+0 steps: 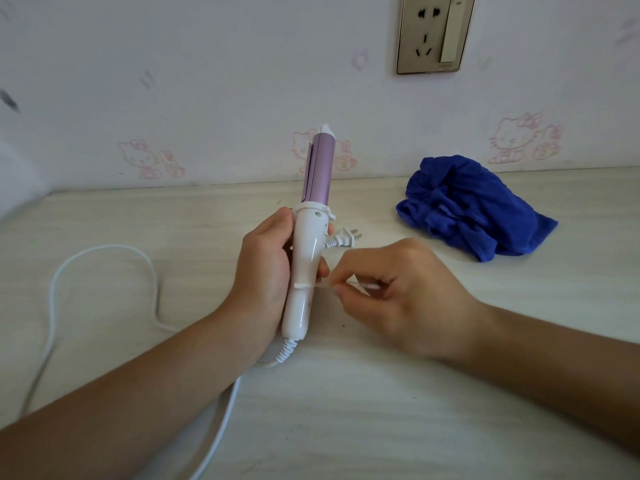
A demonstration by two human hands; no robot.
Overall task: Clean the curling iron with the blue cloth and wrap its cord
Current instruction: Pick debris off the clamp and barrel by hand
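On the pale wood-grain table (346, 410), the cord (104, 247) loops left, the left hand (263, 268) grips the iron (308, 265) by its handle, the right hand (398, 292) pinches a cord strand across it, and the crumpled cloth (474, 209) lies beyond, below cartoon wallpaper (225, 81) and a socket (434, 32).

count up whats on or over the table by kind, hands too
hands: 2, left hand and right hand
curling iron: 1
cord: 1
plug: 1
cloth: 1
total: 6
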